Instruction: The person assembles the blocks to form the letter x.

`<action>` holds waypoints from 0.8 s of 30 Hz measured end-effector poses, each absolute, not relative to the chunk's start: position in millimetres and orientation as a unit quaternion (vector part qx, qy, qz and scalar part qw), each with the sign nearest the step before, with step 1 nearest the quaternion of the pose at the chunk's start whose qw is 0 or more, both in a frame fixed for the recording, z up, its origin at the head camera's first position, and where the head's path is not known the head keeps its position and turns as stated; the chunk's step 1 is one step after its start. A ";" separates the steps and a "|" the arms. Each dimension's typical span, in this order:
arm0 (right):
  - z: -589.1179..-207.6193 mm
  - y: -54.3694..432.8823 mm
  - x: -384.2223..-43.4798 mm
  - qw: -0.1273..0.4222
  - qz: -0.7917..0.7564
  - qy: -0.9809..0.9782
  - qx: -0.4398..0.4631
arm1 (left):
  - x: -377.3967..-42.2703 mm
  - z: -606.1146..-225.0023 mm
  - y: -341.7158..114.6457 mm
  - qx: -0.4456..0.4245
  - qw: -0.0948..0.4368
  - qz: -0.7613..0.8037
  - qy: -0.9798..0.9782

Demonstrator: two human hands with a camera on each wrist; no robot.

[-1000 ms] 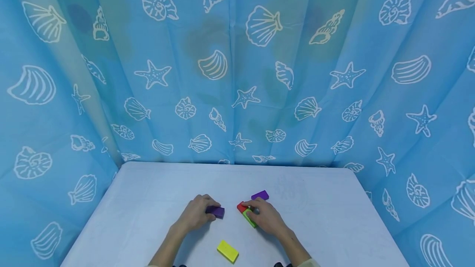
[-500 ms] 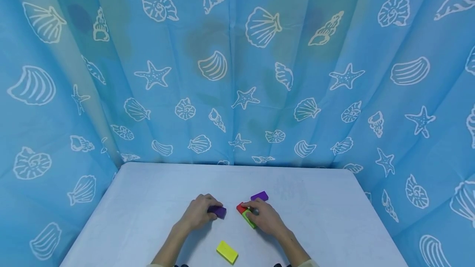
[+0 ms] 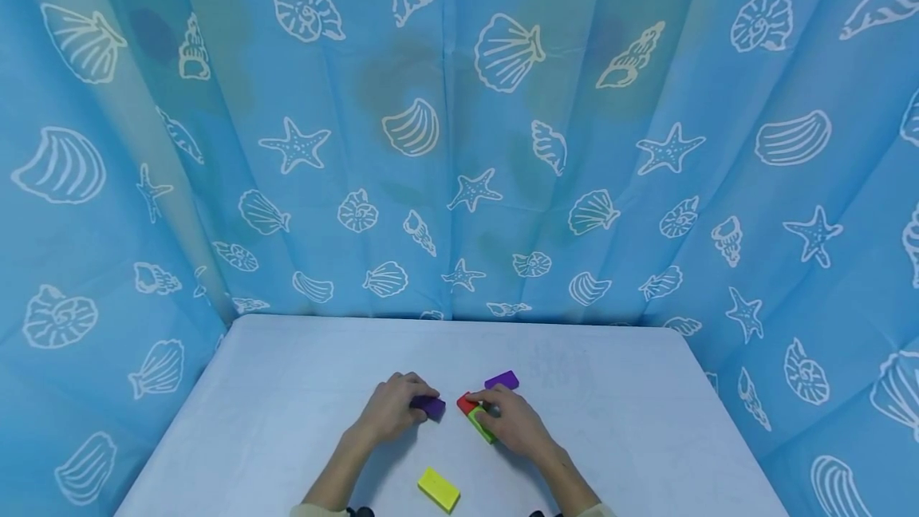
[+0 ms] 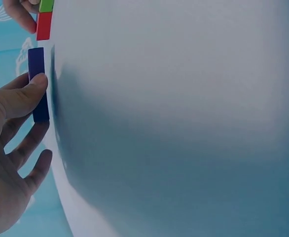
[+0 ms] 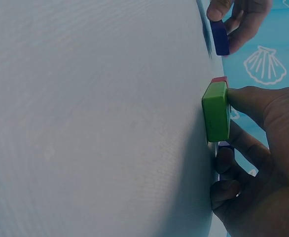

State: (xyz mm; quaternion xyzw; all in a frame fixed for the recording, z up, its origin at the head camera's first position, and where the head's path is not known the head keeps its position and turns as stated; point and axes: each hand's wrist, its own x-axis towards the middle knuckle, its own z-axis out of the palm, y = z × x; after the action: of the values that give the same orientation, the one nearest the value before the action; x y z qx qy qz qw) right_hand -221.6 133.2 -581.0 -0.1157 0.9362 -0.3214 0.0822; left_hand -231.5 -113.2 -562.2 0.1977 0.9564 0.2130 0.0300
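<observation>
My left hand [image 3: 391, 409] pinches a dark purple block [image 3: 431, 407] between thumb and fingers. In the left wrist view that purple block [image 4: 37, 59] points endwise at the red block [image 4: 44, 25], with a small gap between them. A shadow lies beside it on the cloth; it seems slightly raised. To the right, my right hand [image 3: 518, 423] holds the red block [image 3: 464, 403] and green block [image 3: 479, 428], which sit end to end. Seen from the right wrist, the thumb presses the side of the green block [image 5: 216, 113], whose bulk hides most of the red one.
A second purple block [image 3: 502, 380] lies just beyond my right hand. Nearer the front, a yellow block [image 3: 439, 490] rests on the white-covered table [image 3: 301, 357]. A blue shell-patterned curtain [image 3: 445, 182] surrounds the table's back and sides.
My left hand has moved a little to the right with the purple block, narrowing the gap to the red block. The right hand and the blocks it holds have stayed in place.
</observation>
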 end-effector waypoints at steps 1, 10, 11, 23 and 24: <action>-581.1 133.2 -221.7 0.083 -0.321 0.936 -0.115 | -231.9 -561.6 -112.1 0.198 0.029 0.213 0.956; -579.1 132.6 -221.0 0.092 -0.325 0.936 -0.100 | -234.7 -557.6 -102.2 0.200 0.031 0.221 0.954; -579.3 132.5 -221.2 0.091 -0.324 0.936 -0.099 | -235.2 -557.9 -101.4 0.199 0.030 0.220 0.954; -579.2 132.1 -222.4 0.092 -0.320 0.937 -0.100 | -240.8 -560.8 -93.4 0.197 0.016 0.217 0.956; -579.0 132.3 -222.3 0.091 -0.320 0.937 -0.102 | -240.9 -560.9 -92.8 0.197 0.014 0.217 0.956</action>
State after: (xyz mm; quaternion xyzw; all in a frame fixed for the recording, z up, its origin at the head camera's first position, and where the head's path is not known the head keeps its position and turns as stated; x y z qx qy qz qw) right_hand -222.3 132.3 -579.0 -0.1023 0.9373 -0.3204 0.0913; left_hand -240.9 -92.8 -560.9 0.1971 0.9559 0.2172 0.0143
